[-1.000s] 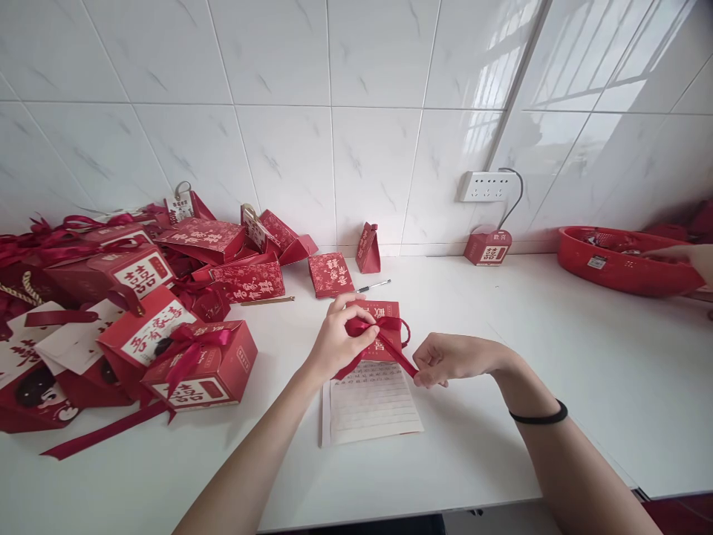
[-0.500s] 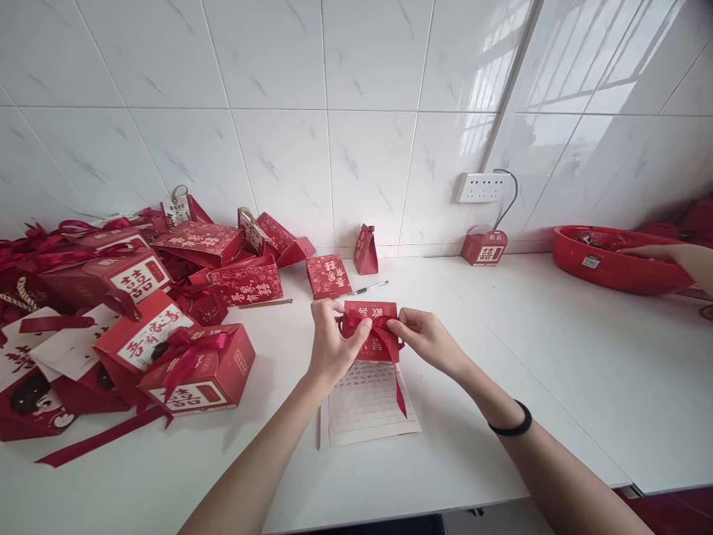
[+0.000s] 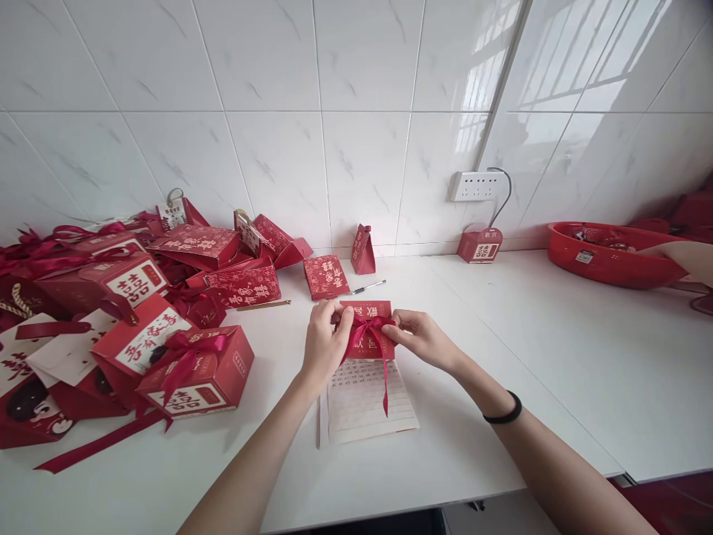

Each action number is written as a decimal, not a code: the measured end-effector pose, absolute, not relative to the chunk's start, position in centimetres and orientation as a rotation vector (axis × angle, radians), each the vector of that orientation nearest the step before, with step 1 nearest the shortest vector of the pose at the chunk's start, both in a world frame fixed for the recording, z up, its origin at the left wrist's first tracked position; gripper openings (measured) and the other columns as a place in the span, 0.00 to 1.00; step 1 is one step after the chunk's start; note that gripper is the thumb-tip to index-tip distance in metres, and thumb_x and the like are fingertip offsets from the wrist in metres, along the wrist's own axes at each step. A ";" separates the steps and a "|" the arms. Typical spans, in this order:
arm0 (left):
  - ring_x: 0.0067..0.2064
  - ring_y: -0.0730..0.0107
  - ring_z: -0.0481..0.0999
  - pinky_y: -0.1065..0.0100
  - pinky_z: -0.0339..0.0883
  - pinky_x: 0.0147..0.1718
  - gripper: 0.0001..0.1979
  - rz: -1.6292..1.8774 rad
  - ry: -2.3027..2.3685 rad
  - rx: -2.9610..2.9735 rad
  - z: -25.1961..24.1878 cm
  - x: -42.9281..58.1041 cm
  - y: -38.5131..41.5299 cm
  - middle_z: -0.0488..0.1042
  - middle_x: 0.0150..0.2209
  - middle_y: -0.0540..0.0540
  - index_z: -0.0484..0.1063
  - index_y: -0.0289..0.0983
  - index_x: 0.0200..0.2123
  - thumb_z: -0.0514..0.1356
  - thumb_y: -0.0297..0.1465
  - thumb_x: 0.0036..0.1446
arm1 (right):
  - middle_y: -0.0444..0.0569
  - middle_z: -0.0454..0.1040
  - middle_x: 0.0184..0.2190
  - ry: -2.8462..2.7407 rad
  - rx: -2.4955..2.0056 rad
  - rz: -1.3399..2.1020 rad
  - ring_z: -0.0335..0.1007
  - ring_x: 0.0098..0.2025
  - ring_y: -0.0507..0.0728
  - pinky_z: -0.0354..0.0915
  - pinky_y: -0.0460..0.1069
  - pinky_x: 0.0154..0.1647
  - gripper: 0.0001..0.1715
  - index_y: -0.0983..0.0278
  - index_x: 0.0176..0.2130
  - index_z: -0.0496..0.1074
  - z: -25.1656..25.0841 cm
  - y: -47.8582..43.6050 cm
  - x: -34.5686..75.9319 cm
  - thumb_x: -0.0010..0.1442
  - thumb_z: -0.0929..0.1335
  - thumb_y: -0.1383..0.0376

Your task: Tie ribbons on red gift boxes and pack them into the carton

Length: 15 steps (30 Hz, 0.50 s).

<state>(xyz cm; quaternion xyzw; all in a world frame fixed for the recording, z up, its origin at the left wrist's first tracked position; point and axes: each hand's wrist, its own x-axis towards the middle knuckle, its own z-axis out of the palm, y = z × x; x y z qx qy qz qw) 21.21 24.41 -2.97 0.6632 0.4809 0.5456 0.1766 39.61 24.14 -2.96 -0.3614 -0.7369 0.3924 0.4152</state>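
Note:
A red gift box with pale lettering stands in front of me at the top end of a written notepad. Dark red ribbon is tied in a bow on the box, one tail hanging down over the pad. My left hand pinches the ribbon at the left side of the bow, thumb against fingers. On the right side, my right hand pinches the other ribbon loop between thumb and forefinger. The fingertips partly hide the loops.
Many red gift boxes and ribbons are heaped at the left. A pen and a flat red box lie beyond my hands. At the far right, another person's arm reaches to a red basket. A power strip is on the wall.
Both hands have drawn the bow's loops a little, and its knot sits more centrally. The hanging tail has swung slightly left. The view has shifted a little.

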 end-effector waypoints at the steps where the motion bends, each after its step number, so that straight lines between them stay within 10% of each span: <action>1: 0.32 0.68 0.65 0.67 0.62 0.34 0.12 1.574 1.342 1.862 -3.2 21.3 24.4 0.64 0.27 0.51 0.58 0.40 0.24 0.52 0.36 0.59 | 0.44 0.66 0.26 -1.818 -0.889 1.038 0.61 0.29 0.51 0.60 0.47 0.31 0.24 0.64 0.23 0.58 -3.0 24.2 39.6 0.60 0.65 0.51; 15: 0.24 0.73 0.60 0.72 0.58 0.25 0.12 1.699 1.237 1.641 -4.9 21.4 23.4 0.59 0.22 0.54 0.57 0.40 0.26 0.50 0.38 0.60 | 0.44 0.66 0.25 -1.613 -0.755 1.398 0.60 0.29 0.51 0.59 0.48 0.33 0.24 0.65 0.23 0.63 -3.6 25.1 40.5 0.54 0.71 0.50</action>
